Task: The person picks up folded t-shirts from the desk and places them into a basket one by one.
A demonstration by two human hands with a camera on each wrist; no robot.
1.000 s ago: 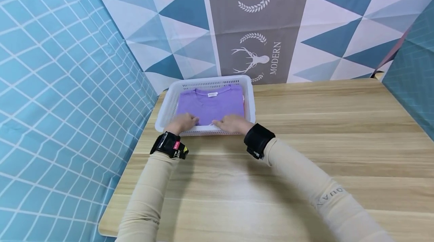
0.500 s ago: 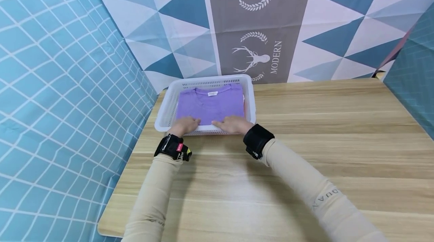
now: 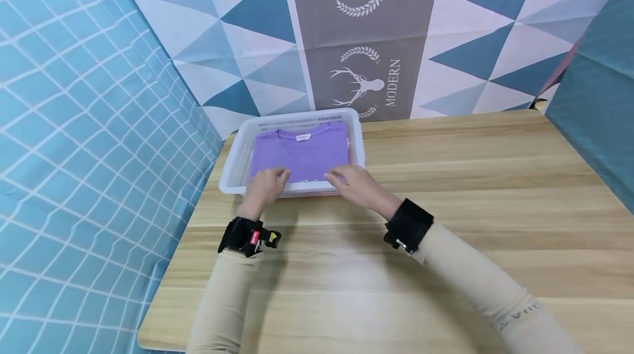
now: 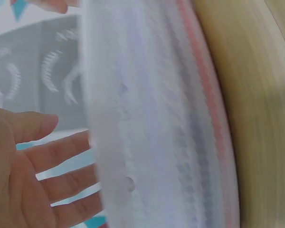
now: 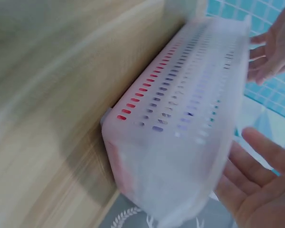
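A white perforated plastic basket (image 3: pixel 307 188) holds a folded purple T-shirt (image 3: pixel 302 158) with its neck label facing up. My left hand (image 3: pixel 264 186) hovers over the basket's front rim on the left, its fingers loosely spread. Toward the right end of that rim is my right hand (image 3: pixel 358 184), fingers relaxed. In the left wrist view, the fingers of the left hand (image 4: pixel 42 175) reach behind the rim of the basket (image 4: pixel 152 114). The right wrist view has the right hand (image 5: pixel 261 185) with parted fingers beside the basket (image 5: pixel 166 142). Neither hand grips anything. Something red shows through the lower holes.
The basket stands at the back left of a wooden table (image 3: pixel 470 194). Behind it hangs a patterned cloth (image 3: pixel 366 29), and a blue checked cloth (image 3: pixel 99 150) runs along the left side. Another teal cloth (image 3: pixel 594 95) borders the right edge.
Both hands have eased off the basket's front rim, where they lay before. My right hand has shifted right. The head view has turned slightly; basket and T-shirt look unmoved.
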